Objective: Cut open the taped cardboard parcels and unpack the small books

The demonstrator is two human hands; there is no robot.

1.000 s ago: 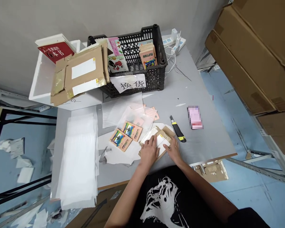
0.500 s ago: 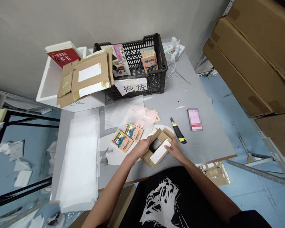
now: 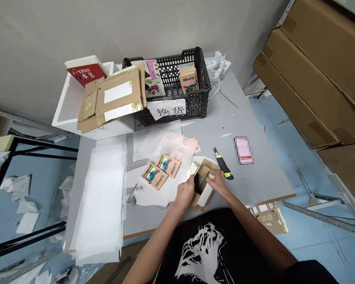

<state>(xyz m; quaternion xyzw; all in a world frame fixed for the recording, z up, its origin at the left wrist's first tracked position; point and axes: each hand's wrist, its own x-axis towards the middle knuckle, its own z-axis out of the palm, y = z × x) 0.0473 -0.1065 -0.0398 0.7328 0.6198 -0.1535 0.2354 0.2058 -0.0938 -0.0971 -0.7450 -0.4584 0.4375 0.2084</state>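
Cardboard mailer (image 3: pixel 203 172) stands partly folded on the grey table (image 3: pixel 254 177), lower centre of the frame, close to the table's front edge, with a dark gap between its flaps and a white label strip (image 3: pixel 205 196) on the near panel. Left hand (image 3: pixel 184 194) is closed around the mailer's left side, fingers curled over the edge. Right hand (image 3: pixel 219 183) lies on the upper flap with its fingers spread along the card; whether it pinches or only rests cannot be told from this view. Handling estimate: light, stiff across the panels, apt to give at the creases, so the folded edges look like a firmer hold than the free flaps. Left of the hands, two tan booklets (image 3: pixel 161 170) lie beside a clear plastic sleeve (image 3: pixel 173 148) on white foam wrap (image 3: pixel 148 197). Just right of the mailer is a black-and-yellow utility knife (image 3: pixel 223 165), not touching it (a pink packet (image 3: pixel 243 150) beyond is blurred and unreadable). Upper centre: black plastic crate (image 3: pixel 177 88) holding books, with a paper sign (image 3: pixel 166 109) reading 换货. Upper left: flattened cardboard mailer (image 3: pixel 111 100) on a white box (image 3: pixel 66 112). Far left: stacked white foam sheets (image 3: pixel 99 201). Right: large cardboard cartons (image 3: pixel 313 79) above a blue floor (image 3: pixel 313 240).
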